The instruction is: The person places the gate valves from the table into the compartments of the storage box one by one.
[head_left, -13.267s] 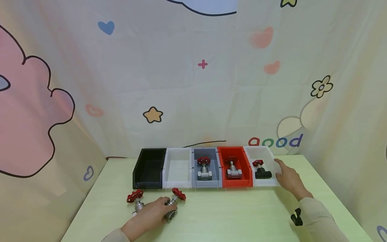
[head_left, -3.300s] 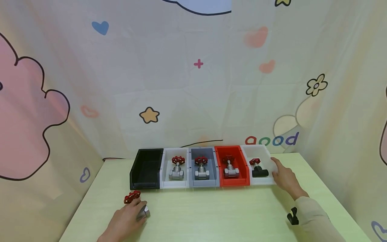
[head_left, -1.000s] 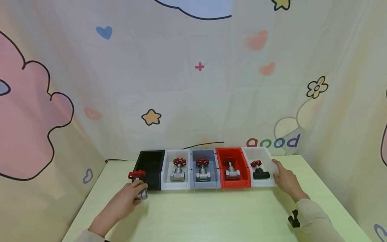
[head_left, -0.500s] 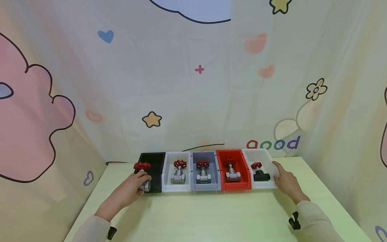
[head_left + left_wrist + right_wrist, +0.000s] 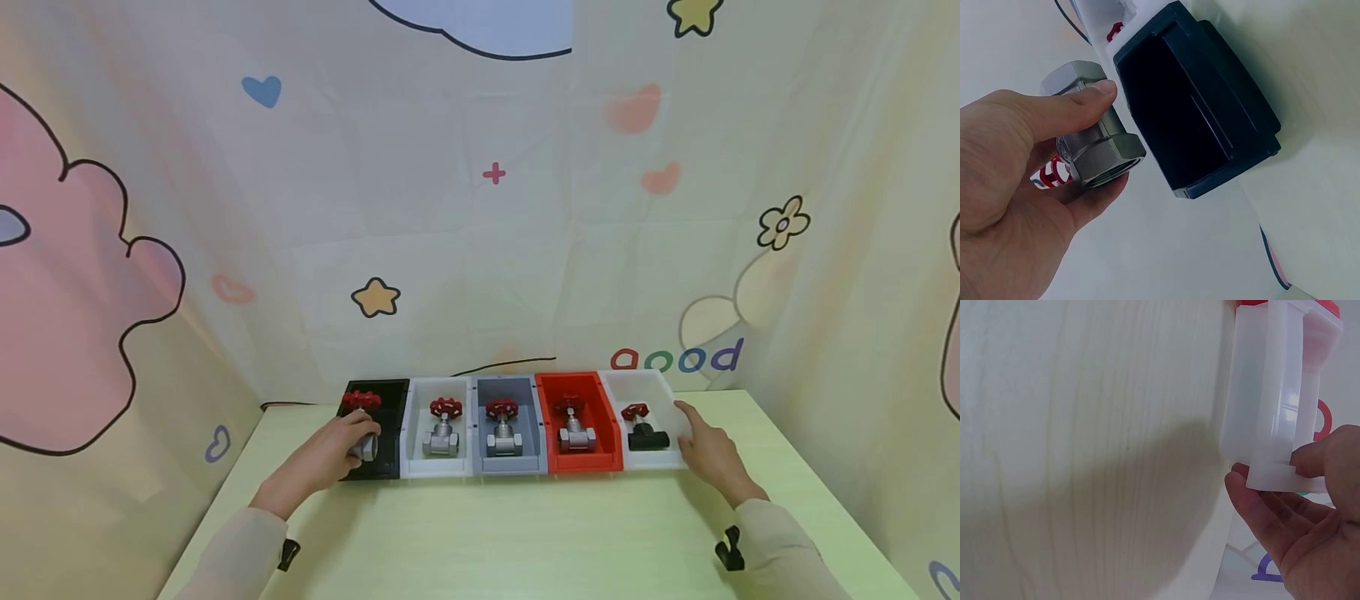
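My left hand [image 5: 333,450] holds a metal gate valve [image 5: 1094,134] by its hexagonal-ended body, between thumb and fingers. Its red handwheel [image 5: 362,400] shows over the black bin [image 5: 388,467] at the left end of the row. In the left wrist view the valve stands just outside the bin's opening as seen from there. With the thumb inside and fingers outside, my right hand [image 5: 1316,531] pinches the side wall of the white end bin [image 5: 1260,444]. Inside that bin lies a black-bodied valve [image 5: 648,438] with a red handwheel.
Between the end bins stand a white bin [image 5: 437,467], a grey bin [image 5: 512,463] and a red bin [image 5: 585,463], joined in a row. Each has a metal valve with a red handwheel. A patterned curtain [image 5: 465,208] hangs behind the pale table [image 5: 487,542].
Earlier, a valve came to the left white bin and my left hand took another from the table. It has since moved forward and right, into the black bin's area. My right hand stays on its bin.
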Motion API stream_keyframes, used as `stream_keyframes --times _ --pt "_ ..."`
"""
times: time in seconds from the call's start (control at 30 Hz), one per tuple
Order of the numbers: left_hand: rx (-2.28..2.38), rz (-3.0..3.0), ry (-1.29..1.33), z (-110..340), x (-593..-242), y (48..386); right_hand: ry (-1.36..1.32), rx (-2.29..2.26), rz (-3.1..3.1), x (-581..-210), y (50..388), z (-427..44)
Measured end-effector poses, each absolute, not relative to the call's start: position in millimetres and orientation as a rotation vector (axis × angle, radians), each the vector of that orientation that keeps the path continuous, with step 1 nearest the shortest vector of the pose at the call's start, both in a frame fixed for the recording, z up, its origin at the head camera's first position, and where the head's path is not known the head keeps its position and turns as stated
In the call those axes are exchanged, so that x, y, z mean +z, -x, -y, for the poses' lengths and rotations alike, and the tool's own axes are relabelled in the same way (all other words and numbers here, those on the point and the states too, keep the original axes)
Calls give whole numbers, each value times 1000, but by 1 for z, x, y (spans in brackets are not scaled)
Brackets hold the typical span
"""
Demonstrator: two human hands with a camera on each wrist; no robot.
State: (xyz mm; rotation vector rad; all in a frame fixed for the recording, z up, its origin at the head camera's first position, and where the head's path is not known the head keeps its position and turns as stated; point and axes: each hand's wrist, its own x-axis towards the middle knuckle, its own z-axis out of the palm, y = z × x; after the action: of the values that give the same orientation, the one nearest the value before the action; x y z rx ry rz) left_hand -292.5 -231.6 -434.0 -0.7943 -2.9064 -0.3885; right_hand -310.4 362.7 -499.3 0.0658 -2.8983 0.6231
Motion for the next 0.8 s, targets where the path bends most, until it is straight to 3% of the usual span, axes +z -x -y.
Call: stream_keyframes --times 0.8 --pt "-446 3002 689 231 -453 329 -46 640 2917 -498 311 -362"
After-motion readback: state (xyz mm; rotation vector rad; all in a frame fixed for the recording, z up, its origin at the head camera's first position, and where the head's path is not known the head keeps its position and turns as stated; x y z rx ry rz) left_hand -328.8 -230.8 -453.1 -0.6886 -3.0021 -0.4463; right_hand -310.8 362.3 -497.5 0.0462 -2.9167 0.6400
